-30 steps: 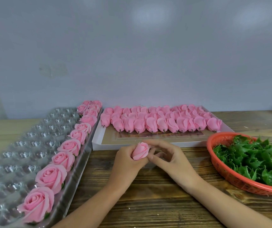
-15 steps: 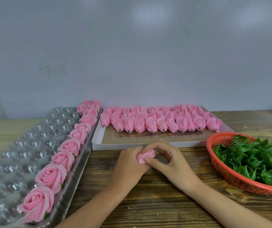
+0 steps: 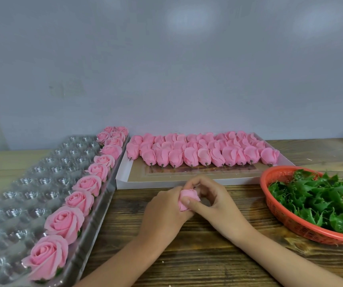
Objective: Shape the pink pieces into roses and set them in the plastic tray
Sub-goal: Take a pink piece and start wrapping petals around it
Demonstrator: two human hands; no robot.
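Pink piece (image 3: 188, 196) btwn L hand (image 3: 162, 213) & R hand (image 3: 213, 201), fingers of both curled tight round it

The plastic tray (image 3: 42, 179) is clear and glossy, its cups catching bright glints. The table (image 3: 197, 262) is dark wood — coarse, open grain. The roses (image 3: 64, 223) and the pink piece (image 3: 188, 195) look matt and foam-like. The box (image 3: 137, 184) is white cardboard; the orange basket (image 3: 290, 222) is plastic mesh — its green leaves (image 3: 322, 199) are shiny.
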